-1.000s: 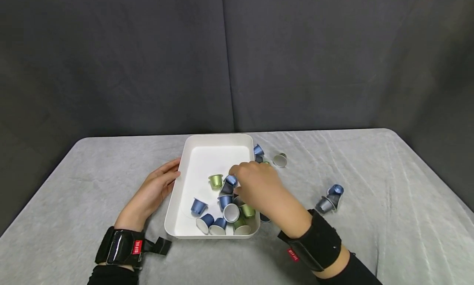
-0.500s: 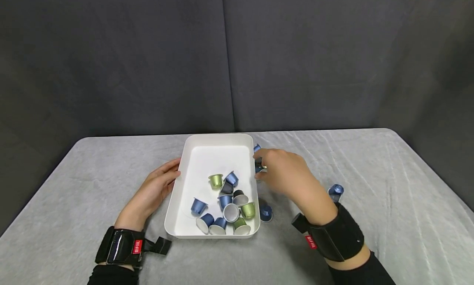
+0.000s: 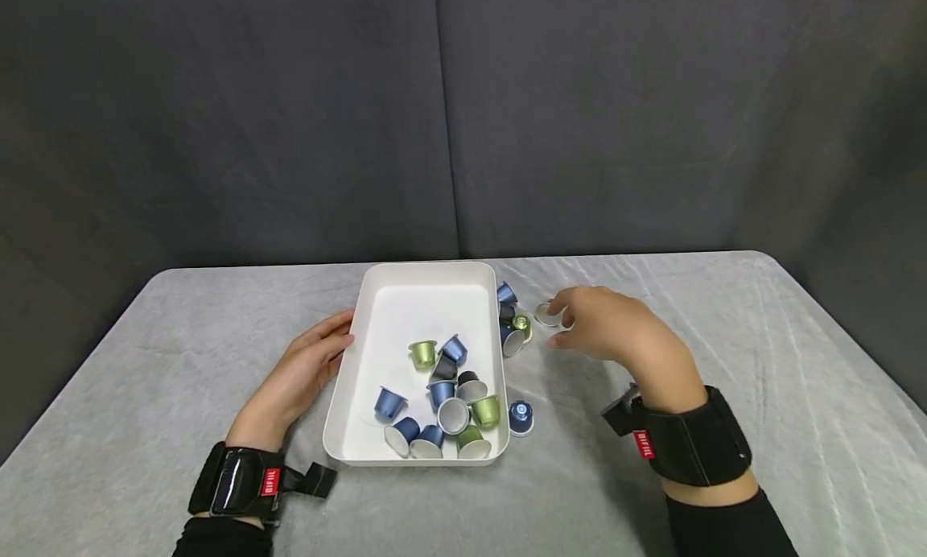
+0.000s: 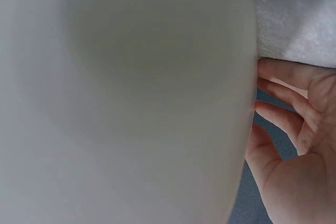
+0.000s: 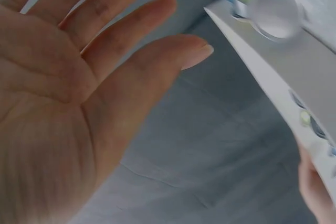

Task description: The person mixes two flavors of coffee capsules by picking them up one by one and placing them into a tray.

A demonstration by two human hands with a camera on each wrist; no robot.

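Note:
A white tray (image 3: 427,269) sits mid-table with several blue, green and silver coffee capsules (image 3: 443,396) in its near half. My left hand (image 3: 307,364) rests flat against the tray's left wall (image 4: 131,103), fingers (image 4: 289,114) straight. My right hand (image 3: 604,323) hovers right of the tray, its fingertips beside a silver capsule (image 3: 545,314) on the cloth. In the right wrist view the palm (image 5: 79,103) is spread and holds nothing. A small cluster of capsules (image 3: 511,325) lies against the tray's right wall (image 5: 294,77).
A lone blue capsule (image 3: 520,416) stands on the grey cloth by the tray's near right corner. The table edge curves round at the back (image 3: 652,255), with a dark curtain behind it. My right wrist hides the cloth at the near right.
My right hand has left the capsules in the tray and moved right, past the cluster, to the silver capsule on the cloth. The left hand has not moved.

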